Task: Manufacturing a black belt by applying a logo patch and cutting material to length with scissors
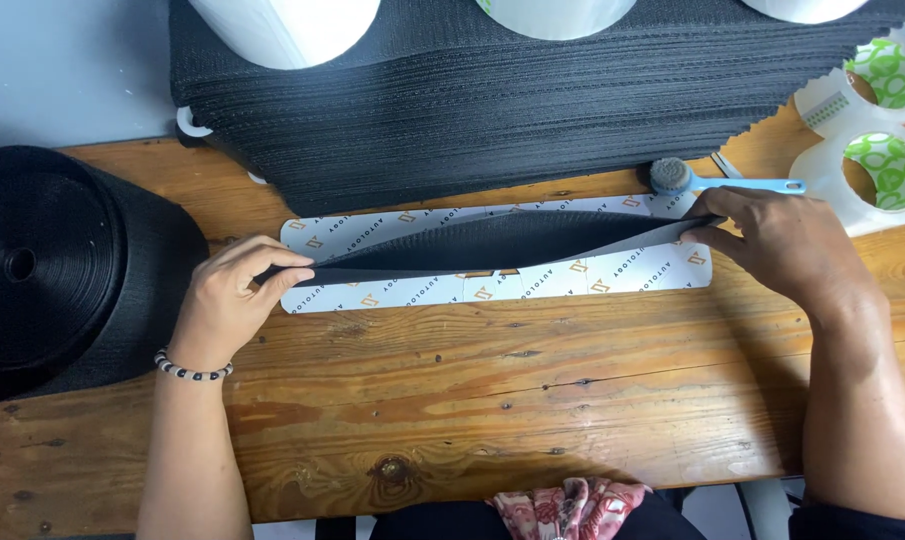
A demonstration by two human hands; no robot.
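A long black fabric strip [492, 243] lies folded lengthwise over a white printed card template [532, 285] on the wooden table [492, 390]. My left hand [234, 295] pinches the strip's left end between thumb and fingers. At the other end, my right hand [787, 245] pinches the strip's pointed tip. The strip bows slightly upward in the middle between both hands. A beaded bracelet [192, 370] sits on my left wrist.
A tall stack of black fabric sheets [512, 95] fills the back, with white rolls [292, 25] on top. A large black webbing roll [52, 265] stands at left. Clear tape rolls [877, 160] and a blue-handled brush [717, 183] lie at right. Patterned cloth [567, 505] shows at the near edge.
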